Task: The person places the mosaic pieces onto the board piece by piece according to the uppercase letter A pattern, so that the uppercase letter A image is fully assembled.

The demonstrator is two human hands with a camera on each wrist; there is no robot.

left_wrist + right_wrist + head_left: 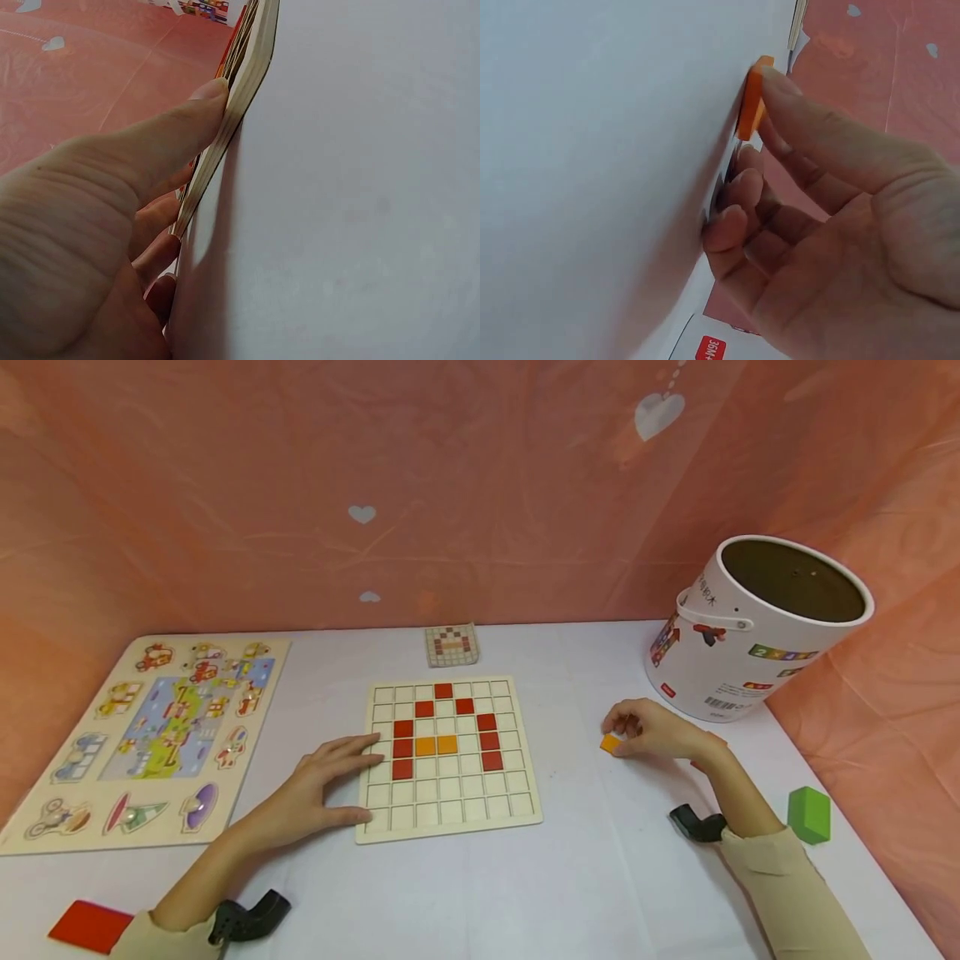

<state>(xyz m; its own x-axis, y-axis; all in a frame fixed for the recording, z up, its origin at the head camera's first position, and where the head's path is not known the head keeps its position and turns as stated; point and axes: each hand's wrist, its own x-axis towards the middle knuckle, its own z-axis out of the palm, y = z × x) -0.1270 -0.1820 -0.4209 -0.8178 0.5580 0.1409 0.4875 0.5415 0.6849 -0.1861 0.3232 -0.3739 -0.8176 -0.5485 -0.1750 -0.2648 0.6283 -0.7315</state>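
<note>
Tile (611,743) in right hand (654,731)'s fingertips

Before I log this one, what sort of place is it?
Probably a tabletop play or recording corner: a white table backed by pink heart-print sheeting, with a wooden grid board of red and orange tiles, a wooden vehicle peg puzzle and a white toy-block tub.

Materials and finishes on the white surface (600,877).
Matt pale wooden grid board (448,814) with painted tiles; smooth orange tile (611,743); glossy printed cardboard tub (738,643); sheer pink cloth backdrop (225,485).
</note>
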